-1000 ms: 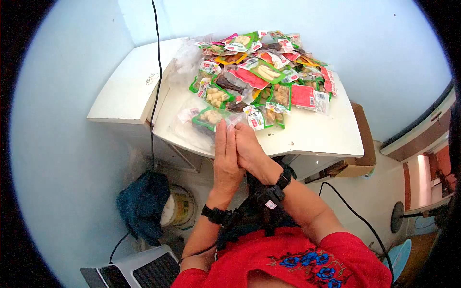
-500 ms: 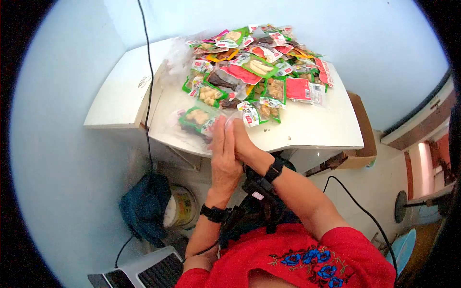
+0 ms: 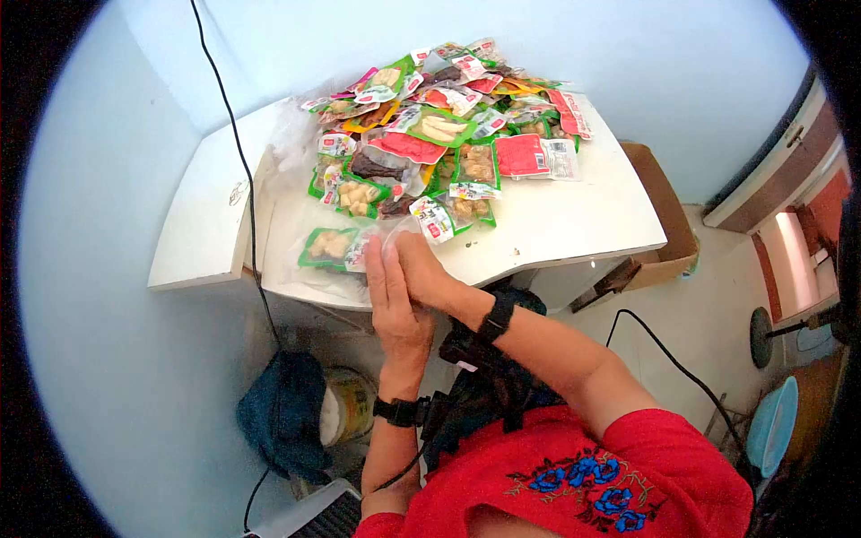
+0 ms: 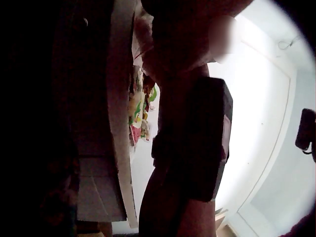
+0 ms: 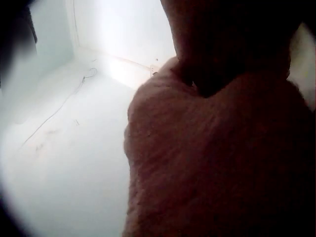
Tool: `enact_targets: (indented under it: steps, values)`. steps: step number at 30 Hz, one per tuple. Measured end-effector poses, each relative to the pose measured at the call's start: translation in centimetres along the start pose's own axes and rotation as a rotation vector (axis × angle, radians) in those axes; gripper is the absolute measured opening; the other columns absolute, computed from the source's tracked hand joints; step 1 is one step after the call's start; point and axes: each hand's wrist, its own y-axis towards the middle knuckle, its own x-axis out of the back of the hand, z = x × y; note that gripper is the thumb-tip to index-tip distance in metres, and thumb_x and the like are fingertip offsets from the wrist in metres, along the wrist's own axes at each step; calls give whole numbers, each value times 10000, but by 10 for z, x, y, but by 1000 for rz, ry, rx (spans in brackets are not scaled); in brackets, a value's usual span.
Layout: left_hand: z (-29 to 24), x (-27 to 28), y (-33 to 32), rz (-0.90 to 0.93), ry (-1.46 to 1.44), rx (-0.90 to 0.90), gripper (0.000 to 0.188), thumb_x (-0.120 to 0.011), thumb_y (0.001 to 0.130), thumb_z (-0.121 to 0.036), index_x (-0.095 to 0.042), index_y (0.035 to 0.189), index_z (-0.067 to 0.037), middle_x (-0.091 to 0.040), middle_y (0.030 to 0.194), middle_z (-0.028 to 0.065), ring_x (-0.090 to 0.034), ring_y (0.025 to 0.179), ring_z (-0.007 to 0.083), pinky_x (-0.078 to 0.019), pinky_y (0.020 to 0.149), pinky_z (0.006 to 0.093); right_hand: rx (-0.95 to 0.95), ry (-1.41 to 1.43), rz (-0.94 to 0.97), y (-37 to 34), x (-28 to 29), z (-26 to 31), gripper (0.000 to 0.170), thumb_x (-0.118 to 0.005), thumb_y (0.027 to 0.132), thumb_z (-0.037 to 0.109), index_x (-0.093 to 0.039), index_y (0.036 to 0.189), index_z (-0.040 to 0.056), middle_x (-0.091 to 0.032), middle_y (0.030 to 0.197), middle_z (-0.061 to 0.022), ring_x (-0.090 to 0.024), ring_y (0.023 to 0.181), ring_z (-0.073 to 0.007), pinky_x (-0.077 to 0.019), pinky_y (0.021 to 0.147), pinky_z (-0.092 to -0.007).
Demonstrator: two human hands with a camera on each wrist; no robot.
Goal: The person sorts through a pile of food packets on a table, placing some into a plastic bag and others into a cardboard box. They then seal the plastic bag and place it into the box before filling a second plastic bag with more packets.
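Note:
Both hands meet at the table's front edge in the head view. My left hand (image 3: pixel 399 314) has long, nearly straight fingers lying along the edge of a clear plastic bag (image 3: pixel 291 267); its thumb is hidden. Touching it, my right hand (image 3: pixel 429 276) is curled and pinches the same plastic. Beside the fingertips, a green-edged packet of pale food pieces (image 3: pixel 330 244) lies flat within the clear plastic. The left wrist view is very dark, showing the left hand (image 4: pixel 182 39) as a silhouette. The right hand (image 5: pixel 197 148) fills much of its wrist view; its fingertips are hidden.
A heap of colourful food packets (image 3: pixel 413 148) covers the back of the white table (image 3: pixel 574 220). More crumpled clear plastic (image 3: pixel 291 139) lies at its left. A black cable (image 3: pixel 235 134) hangs in front; a cardboard box (image 3: pixel 665 242) stands at the right.
The head view has shifted, moving the table scene leftward in the picture. Hands and bagged packet have moved slightly left and nearer the front edge, still together.

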Motion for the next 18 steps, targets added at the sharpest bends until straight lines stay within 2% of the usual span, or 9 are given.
enact_targets:
  steps: [2,5,7,10,11,13,16,18]
  values:
    - [-2,-1,0,-21,-23,8,656,-555,844,39,-356,1468,9,-345,1514,279,-376,1380,440,-346,1128,460,-231,-361,62,4,15,41,149,-586,947,119,-664,957,-8,-685,798,-82,-668,709,-153,-551,612,-285]
    - [-4,2,1,15,-8,46,665,-451,807,110,-365,1460,14,-340,1516,275,-365,1388,434,-336,1135,460,-446,-47,63,-1,42,68,161,-615,918,106,-663,928,-47,-679,734,-92,-685,667,-149,-552,570,-277]
    - [-7,3,4,10,9,22,695,-395,769,140,-369,1454,20,-334,1520,268,-351,1397,429,-323,1142,462,-574,100,-17,-4,67,81,165,-625,916,114,-684,981,-26,-686,757,-76,-662,579,-111,-531,508,-256]
    - [-9,4,4,32,29,30,719,-362,741,163,-370,1447,28,-325,1524,264,-332,1409,426,-303,1154,463,-506,-61,-218,-11,102,54,158,-646,906,112,-704,980,-14,-684,751,-47,-651,594,-92,-516,500,-250]
    - [-9,4,4,41,34,38,722,-359,737,167,-370,1445,30,-322,1525,264,-326,1412,426,-296,1158,463,-408,-324,-233,-12,114,41,173,-672,878,115,-703,972,-26,-692,777,-88,-658,598,-145,-525,539,-279]
    - [-12,4,6,36,30,39,684,-393,742,173,-396,1415,53,-348,1503,265,-340,1400,427,-297,1158,476,-318,-629,-328,-14,131,33,226,-698,831,231,-704,907,18,-670,896,-178,-647,858,-326,-517,747,-462]
    - [-14,5,6,44,44,43,670,-414,741,180,-412,1400,59,-355,1496,264,-341,1398,426,-298,1158,481,-196,-894,-306,-8,141,24,345,-727,811,291,-681,1056,53,-625,1035,-202,-594,1002,-368,-504,795,-470]
    - [-14,5,6,58,49,45,697,-403,735,183,-395,1419,45,-336,1511,261,-327,1408,423,-291,1161,473,-159,-966,-295,1,137,26,459,-734,802,337,-633,1142,45,-603,1071,-219,-570,1033,-385,-503,812,-465]
